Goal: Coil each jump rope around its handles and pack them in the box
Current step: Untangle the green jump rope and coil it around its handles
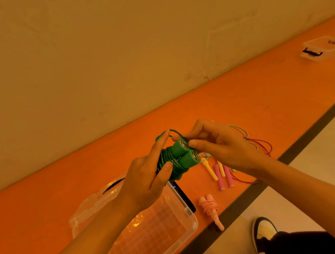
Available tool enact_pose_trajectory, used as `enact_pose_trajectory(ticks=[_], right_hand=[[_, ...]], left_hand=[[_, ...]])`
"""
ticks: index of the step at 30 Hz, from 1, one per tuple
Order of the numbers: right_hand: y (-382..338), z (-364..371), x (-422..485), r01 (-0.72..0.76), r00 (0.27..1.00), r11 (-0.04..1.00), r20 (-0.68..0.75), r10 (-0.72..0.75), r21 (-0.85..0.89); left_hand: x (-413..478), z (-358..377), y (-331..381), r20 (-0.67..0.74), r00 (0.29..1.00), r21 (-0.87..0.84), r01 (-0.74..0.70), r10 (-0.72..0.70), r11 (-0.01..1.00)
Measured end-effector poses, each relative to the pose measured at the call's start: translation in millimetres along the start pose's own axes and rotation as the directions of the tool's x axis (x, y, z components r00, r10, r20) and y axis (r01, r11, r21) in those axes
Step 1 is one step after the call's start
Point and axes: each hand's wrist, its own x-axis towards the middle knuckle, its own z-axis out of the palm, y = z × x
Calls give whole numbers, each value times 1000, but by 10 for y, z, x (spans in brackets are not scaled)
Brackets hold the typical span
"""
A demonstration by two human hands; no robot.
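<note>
Your left hand [146, 176] is wrapped round the green jump rope [175, 158], thumb and fingers curled on its coils, while your right hand [215, 144] pinches the loose green loop just above the two handle ends. The rope's wound tight around both handles (side by side). It's held up between your hands, above the clear box [183, 213] on the orange floor [242, 107].

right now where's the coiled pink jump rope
In the head view, the coiled pink jump rope lies on the orange surface just right of the clear box, its near end touching the dark stripe, below the loose pink handles.
</note>
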Motion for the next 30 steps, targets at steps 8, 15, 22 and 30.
enact_pose_trajectory(ticks=[8, 15, 22, 30], right_hand=[[-32, -43, 9, 19, 1000, 983, -10, -22, -184], [22, -123, 30, 148, 989, 891, 43, -143, -430], [-30, -136, 23, 125, 992, 942, 69, -109, -311], [24, -175, 24, -45, 994, 993, 90, 55, -111]], left_hand=[[29, -4, 31, 0, 1000, 11, -1, 1, 1000], [29, 15, 31, 32, 999, -9, 10, -10, 1000], [25, 19, 73, 21, 1000, -75, 19, -17, 997], [-19, 73, 93, 13, 998, -125, 56, -55, 990]])
